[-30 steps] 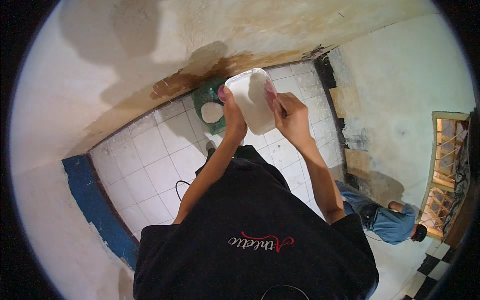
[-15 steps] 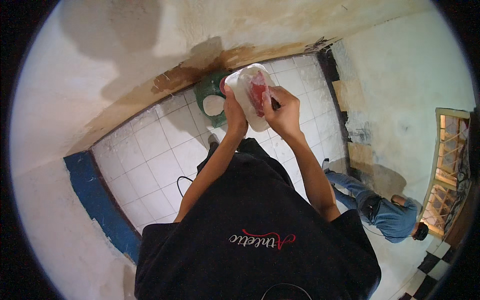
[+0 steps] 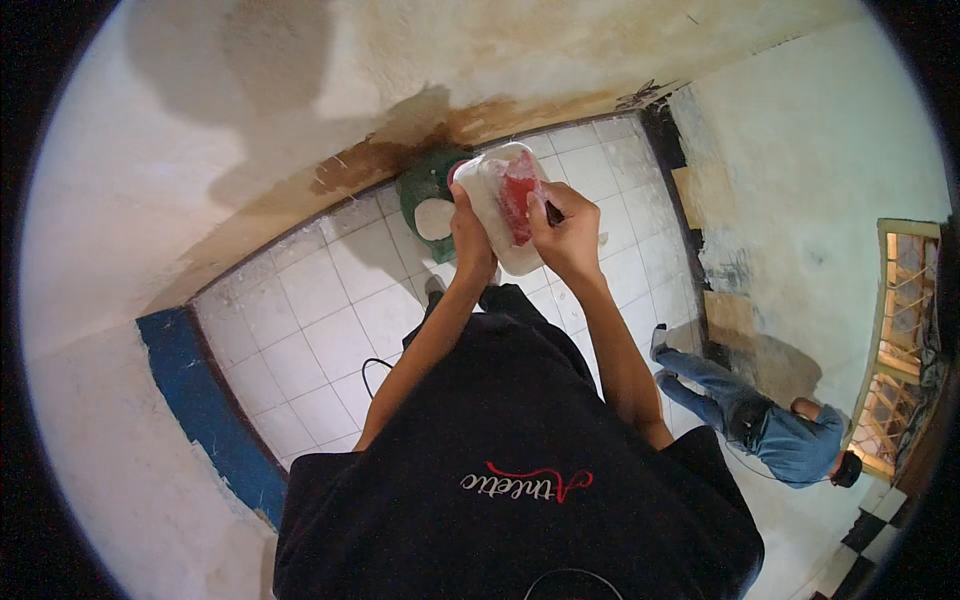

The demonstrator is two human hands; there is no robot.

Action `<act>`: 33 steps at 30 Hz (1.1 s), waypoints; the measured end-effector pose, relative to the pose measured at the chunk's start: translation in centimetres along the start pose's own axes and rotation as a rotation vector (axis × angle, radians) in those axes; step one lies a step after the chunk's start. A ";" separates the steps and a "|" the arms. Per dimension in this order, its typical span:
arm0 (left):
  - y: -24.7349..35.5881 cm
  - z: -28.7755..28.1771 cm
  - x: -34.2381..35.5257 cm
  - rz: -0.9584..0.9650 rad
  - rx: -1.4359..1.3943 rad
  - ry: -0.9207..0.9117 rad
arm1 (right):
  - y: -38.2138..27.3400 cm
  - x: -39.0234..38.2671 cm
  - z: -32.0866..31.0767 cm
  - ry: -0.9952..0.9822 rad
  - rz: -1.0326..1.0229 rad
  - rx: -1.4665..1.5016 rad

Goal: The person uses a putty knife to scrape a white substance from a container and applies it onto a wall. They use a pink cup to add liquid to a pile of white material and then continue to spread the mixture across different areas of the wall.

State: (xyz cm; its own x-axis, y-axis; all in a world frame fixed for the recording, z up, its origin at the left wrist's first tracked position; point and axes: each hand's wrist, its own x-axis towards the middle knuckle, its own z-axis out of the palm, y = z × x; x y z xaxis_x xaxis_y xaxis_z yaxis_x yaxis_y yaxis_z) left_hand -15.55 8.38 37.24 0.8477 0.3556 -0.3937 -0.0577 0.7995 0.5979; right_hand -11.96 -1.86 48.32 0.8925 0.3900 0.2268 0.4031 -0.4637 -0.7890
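My left hand (image 3: 472,238) grips a shallow white plastic container (image 3: 482,196) by its near left side, thumb along the rim. In my right hand (image 3: 570,232) is a red putty scraper (image 3: 516,208), its flat blade smeared with white paste. The scraper lies over the container's inside, and its dark handle end shows at my fingers. Whitish paste coats the container. Both hands are held out in front of me, above the tiled floor. The fingertips of my left hand are hidden under the container.
On the floor beyond my left hand lies a green sheet or bag (image 3: 418,192) with a round white-topped thing (image 3: 434,219) on it. A stained wall (image 3: 400,130) runs along the far side. At right, another person (image 3: 775,430) stands near a barred window (image 3: 893,340).
The container and both hands sit slightly lower in the picture, as does the whole scene. The scraper stays over the container with little visible shift.
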 end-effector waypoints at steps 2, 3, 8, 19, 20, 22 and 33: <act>-0.1 -0.1 0.0 -0.007 -0.017 -0.022 | 0.0 -0.1 0.1 0.025 -0.021 -0.040; -0.1 -0.2 0.0 -0.017 -0.035 -0.044 | 0.7 -0.4 0.6 -0.009 -0.035 -0.024; 0.3 0.4 0.0 -0.009 -0.042 0.001 | 0.1 -0.2 -0.3 -0.010 -0.045 -0.007; -0.1 -0.8 0.3 -0.049 -0.025 0.005 | -0.1 -0.3 -0.2 -0.086 -0.062 -0.022; -0.1 -0.7 0.5 -0.040 -0.037 0.005 | -0.2 -0.1 -0.4 -0.064 -0.021 -0.028; 0.0 -0.7 0.6 -0.034 -0.049 0.005 | 0.3 -0.2 0.5 -0.076 -0.069 -0.007; -0.2 -1.5 0.9 -0.013 0.054 0.021 | 1.2 -0.4 0.6 -0.070 -0.012 0.014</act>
State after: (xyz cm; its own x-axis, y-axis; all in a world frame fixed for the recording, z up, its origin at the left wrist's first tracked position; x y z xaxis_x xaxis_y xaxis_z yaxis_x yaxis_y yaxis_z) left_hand -15.54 9.29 35.74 0.8368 0.3560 -0.4160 -0.0177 0.7770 0.6293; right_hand -11.94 -2.08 46.96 0.8710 0.4504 0.1962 0.4105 -0.4477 -0.7944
